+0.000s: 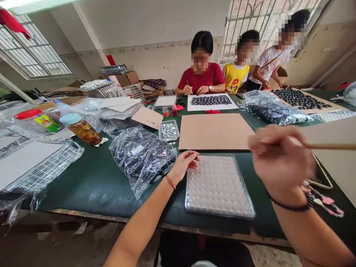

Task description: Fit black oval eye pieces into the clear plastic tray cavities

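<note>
My left hand (185,163) is above the far left corner of a clear plastic tray (219,185) with rows of small round cells. Its thumb and fingertips are pinched together, and a small black piece seems to show between them. In my right hand (282,159), raised to the right of the tray and blurred by motion, is a thin wooden stick (330,146), which points off to the right. Left of the tray lies a clear plastic bag (139,155) of small black pieces. A tan cardboard sheet (214,131) rests just beyond the tray.
A small tub (168,130) of silvery pieces stands behind the bag. At left are a blue-lidded jar (83,129) and stacked plastic trays (52,167). Across the green table, a person in red (201,76) works at a white board (213,102) of black pieces. Two other people stand at right.
</note>
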Tool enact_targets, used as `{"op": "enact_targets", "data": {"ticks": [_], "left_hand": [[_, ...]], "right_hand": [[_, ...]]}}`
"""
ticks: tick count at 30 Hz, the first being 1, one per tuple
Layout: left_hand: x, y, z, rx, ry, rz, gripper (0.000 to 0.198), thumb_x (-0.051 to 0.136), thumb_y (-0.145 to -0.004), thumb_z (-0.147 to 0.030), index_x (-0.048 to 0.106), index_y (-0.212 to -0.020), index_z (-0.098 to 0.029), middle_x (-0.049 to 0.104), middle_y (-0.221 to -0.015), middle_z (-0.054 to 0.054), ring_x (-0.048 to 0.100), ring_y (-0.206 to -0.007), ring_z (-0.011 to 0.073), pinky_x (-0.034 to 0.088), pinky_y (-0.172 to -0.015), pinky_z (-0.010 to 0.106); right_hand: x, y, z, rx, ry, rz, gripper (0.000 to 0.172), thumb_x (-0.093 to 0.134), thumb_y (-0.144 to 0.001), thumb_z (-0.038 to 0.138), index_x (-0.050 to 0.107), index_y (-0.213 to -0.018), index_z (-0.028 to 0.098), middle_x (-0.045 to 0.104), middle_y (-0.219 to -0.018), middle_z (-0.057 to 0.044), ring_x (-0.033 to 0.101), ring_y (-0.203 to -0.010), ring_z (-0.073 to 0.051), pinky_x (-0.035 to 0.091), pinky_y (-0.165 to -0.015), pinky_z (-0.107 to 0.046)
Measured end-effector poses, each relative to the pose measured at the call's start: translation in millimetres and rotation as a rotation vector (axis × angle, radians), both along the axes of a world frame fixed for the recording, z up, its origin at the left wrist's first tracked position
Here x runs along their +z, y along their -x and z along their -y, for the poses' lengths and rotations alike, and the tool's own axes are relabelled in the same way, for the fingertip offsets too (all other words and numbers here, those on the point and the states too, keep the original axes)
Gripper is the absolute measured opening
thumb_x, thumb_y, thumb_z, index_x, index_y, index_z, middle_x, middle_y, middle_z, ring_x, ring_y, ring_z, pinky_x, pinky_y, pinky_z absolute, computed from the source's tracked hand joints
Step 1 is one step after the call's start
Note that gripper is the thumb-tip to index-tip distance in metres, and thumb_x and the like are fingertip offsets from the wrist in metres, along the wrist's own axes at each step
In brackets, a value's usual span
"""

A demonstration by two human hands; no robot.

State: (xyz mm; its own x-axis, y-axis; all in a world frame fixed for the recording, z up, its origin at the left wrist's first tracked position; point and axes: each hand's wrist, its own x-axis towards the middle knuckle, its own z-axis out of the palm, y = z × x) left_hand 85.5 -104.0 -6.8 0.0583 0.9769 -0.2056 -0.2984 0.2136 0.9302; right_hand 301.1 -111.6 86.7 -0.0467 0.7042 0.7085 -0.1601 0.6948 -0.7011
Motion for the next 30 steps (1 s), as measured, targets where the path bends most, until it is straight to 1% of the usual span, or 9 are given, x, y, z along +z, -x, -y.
{"op": "enact_targets", "data": {"ticks": [1, 5, 9, 11, 14, 17, 19, 24, 30], "left_hand": [[0.3, 0, 0, -0.001, 0.003, -0.002, 0.026, 0.066, -0.069, -0.034, 0.059, -0.084, -0.013, 0.064, -0.072, 0.002, 0.056, -0.050, 0.0062, 0.044, -0.048, 0.017], [3.0, -3, 1, -0.017, 0.014, -0.015, 0.026, 0.065, -0.070, -0.035, 0.060, -0.084, -0.014, 0.063, -0.071, 0.002, 0.056, -0.050, 0.0063, 0.044, -0.048, 0.018], [5.8, -5, 2, -0.012, -0.029, -0.049, 0.025, 0.063, -0.071, -0.035, 0.060, -0.084, -0.014, 0.062, -0.069, 0.001, 0.055, -0.050, 0.0065, 0.043, -0.049, 0.018], [6.6, -4, 1, 0.024, -0.054, -0.063, 0.024, 0.063, -0.072, -0.034, 0.060, -0.084, -0.013, 0.061, -0.069, 0.001, 0.055, -0.049, 0.0065, 0.043, -0.048, 0.018], [6.2, 0, -2, 0.123, -0.067, -0.035, 0.022, 0.064, -0.070, -0.031, 0.059, -0.081, -0.013, 0.060, -0.066, 0.001, 0.052, -0.047, 0.0061, 0.040, -0.044, 0.017], [3.0, 5, -6, 0.201, -0.066, 0.017, 0.020, 0.064, -0.069, -0.031, 0.056, -0.077, -0.015, 0.057, -0.060, -0.002, 0.048, -0.043, 0.0052, 0.036, -0.041, 0.016], [0.1, 8, -9, 0.216, -0.058, 0.032, 0.020, 0.062, -0.069, -0.032, 0.054, -0.076, -0.016, 0.055, -0.060, -0.003, 0.046, -0.042, 0.0047, 0.034, -0.039, 0.016], [-3.4, 11, -13, 0.198, -0.043, 0.005, 0.022, 0.062, -0.068, -0.034, 0.052, -0.074, -0.015, 0.051, -0.059, -0.004, 0.042, -0.042, 0.0037, 0.029, -0.038, 0.015], [-7.6, 14, -17, 0.186, -0.106, -0.126, 0.021, 0.060, -0.069, -0.035, 0.054, -0.073, -0.015, 0.036, -0.048, -0.008, 0.030, -0.038, 0.0029, 0.023, -0.036, 0.015]], "right_hand": [[-11.4, 8, -5, 0.057, 0.033, -0.041, 0.026, 0.037, -0.088, 0.031, 0.055, -0.070, 0.022, 0.046, -0.064, -0.001, 0.045, -0.060, -0.013, 0.035, -0.054, -0.029], [-63.4, 27, -17, 0.319, 0.347, 0.321, 0.043, 0.025, -0.092, 0.043, 0.055, -0.073, 0.018, 0.044, -0.062, 0.000, 0.040, -0.056, -0.011, 0.034, -0.052, -0.026], [-76.8, 18, -14, 0.546, 0.448, 0.645, 0.033, 0.035, -0.090, 0.042, 0.054, -0.080, 0.017, 0.038, -0.056, 0.003, 0.035, -0.047, -0.008, 0.030, -0.044, -0.022], [-70.0, 8, -15, 0.456, 0.383, 0.662, 0.027, 0.039, -0.089, 0.039, 0.054, -0.086, 0.017, 0.047, -0.064, 0.001, 0.043, -0.051, -0.009, 0.036, -0.049, -0.022], [-63.8, -10, -26, 0.100, 0.255, 0.711, 0.022, 0.035, -0.091, 0.033, 0.052, -0.094, 0.019, 0.057, -0.080, -0.003, 0.051, -0.058, -0.010, 0.041, -0.059, -0.025], [-73.5, -29, -44, -0.345, 0.110, 0.927, 0.021, 0.036, -0.090, 0.030, 0.054, -0.094, 0.019, 0.062, -0.082, -0.005, 0.058, -0.069, -0.017, 0.040, -0.064, -0.028], [-86.5, -38, -56, -0.469, 0.065, 1.055, 0.021, 0.040, -0.087, 0.030, 0.055, -0.094, 0.018, 0.064, -0.083, -0.007, 0.059, -0.076, -0.022, 0.040, -0.066, -0.030], [-115.0, -37, -74, -0.262, 0.123, 1.056, 0.022, 0.047, -0.081, 0.027, 0.060, -0.093, 0.014, 0.065, -0.090, -0.013, 0.058, -0.085, -0.026, 0.040, -0.075, -0.035], [-115.7, -30, -74, -0.165, 0.185, 0.887, 0.017, 0.047, -0.080, 0.024, 0.062, -0.078, 0.017, 0.066, -0.080, -0.009, 0.058, -0.078, -0.022, 0.040, -0.072, -0.031]]}}
